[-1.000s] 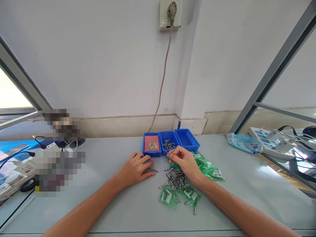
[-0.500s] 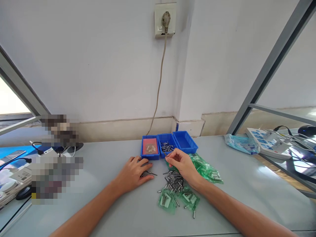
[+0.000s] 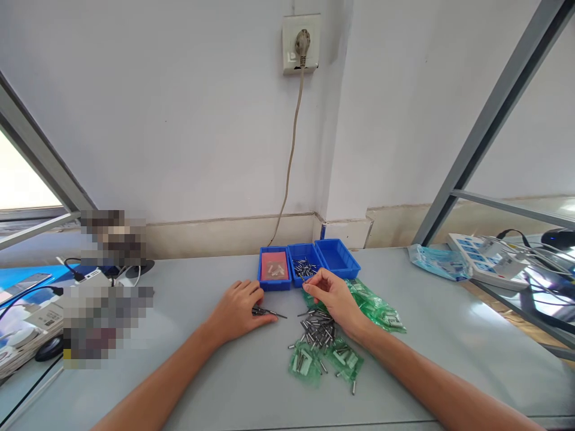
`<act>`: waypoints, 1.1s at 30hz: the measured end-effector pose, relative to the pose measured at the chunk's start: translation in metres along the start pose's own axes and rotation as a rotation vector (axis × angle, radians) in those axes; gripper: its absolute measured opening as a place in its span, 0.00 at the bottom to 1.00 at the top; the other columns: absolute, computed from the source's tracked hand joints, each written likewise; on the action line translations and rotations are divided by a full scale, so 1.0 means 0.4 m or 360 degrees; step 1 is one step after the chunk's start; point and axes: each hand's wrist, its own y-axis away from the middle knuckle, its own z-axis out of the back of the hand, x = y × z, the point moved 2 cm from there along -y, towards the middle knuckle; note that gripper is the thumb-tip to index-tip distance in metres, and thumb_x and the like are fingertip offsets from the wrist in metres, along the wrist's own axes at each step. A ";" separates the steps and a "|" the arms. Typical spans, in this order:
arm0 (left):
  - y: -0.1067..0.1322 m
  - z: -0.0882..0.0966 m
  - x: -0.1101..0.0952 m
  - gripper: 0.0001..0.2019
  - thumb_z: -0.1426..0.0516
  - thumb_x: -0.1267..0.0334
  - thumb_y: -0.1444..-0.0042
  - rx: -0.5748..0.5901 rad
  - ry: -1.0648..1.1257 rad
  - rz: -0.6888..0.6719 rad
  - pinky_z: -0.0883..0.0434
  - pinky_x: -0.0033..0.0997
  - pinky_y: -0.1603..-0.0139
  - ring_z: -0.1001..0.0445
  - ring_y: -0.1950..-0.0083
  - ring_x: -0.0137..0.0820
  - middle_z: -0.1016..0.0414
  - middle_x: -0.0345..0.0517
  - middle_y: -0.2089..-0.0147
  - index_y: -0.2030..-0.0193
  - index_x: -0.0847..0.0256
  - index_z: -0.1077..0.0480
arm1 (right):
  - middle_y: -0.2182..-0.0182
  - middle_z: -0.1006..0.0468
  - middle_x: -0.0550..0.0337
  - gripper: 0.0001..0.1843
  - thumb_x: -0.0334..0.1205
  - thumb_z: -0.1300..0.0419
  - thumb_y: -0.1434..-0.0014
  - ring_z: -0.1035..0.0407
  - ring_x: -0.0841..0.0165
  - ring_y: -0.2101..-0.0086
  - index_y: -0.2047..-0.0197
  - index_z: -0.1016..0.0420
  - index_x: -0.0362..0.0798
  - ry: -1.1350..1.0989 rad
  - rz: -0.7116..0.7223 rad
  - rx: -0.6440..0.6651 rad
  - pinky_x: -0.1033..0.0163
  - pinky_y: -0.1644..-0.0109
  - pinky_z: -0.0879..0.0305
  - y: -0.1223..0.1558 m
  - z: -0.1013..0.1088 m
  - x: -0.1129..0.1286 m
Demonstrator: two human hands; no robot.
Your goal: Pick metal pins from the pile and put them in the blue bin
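Observation:
My left hand [image 3: 236,310] rests on the grey table with its fingers drawn together around several thin metal pins [image 3: 269,312]; their ends poke out between thumb and fingers. My right hand [image 3: 330,296] pinches one slim metal pin [image 3: 301,278] at the front edge of the middle blue bin [image 3: 295,254], which holds many small metal pins [image 3: 305,267]. A heap of metal pins [image 3: 318,329] lies below my right hand. Small green plastic bags [image 3: 305,366] with pins inside lie in front of the heap. A larger green bag [image 3: 377,308] lies beyond my right wrist.
The left blue bin [image 3: 261,272] holds a pink card and a small clear packet. A third blue bin [image 3: 336,258] stands to the right. Farther right are a blue plastic packet [image 3: 440,262] and a power strip [image 3: 487,260]. Cables and a black mouse [image 3: 49,348] lie on the left.
My left hand has shifted slightly left, and its fingers have drawn in closer around the pins. My right hand has barely moved, still pinching the pin by the middle bin.

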 end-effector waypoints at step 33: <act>0.015 -0.009 -0.040 0.23 0.46 0.38 0.32 0.0155 0.0030 0.0433 0.32 0.42 0.55 0.29 0.53 0.43 0.27 0.49 0.54 0.56 0.58 0.34 | 0.66 0.27 0.63 0.16 0.51 0.29 0.43 0.36 0.71 0.73 0.59 0.26 0.51 -0.0049 -0.0075 -0.0022 0.63 0.69 0.38 0.004 -0.003 0.004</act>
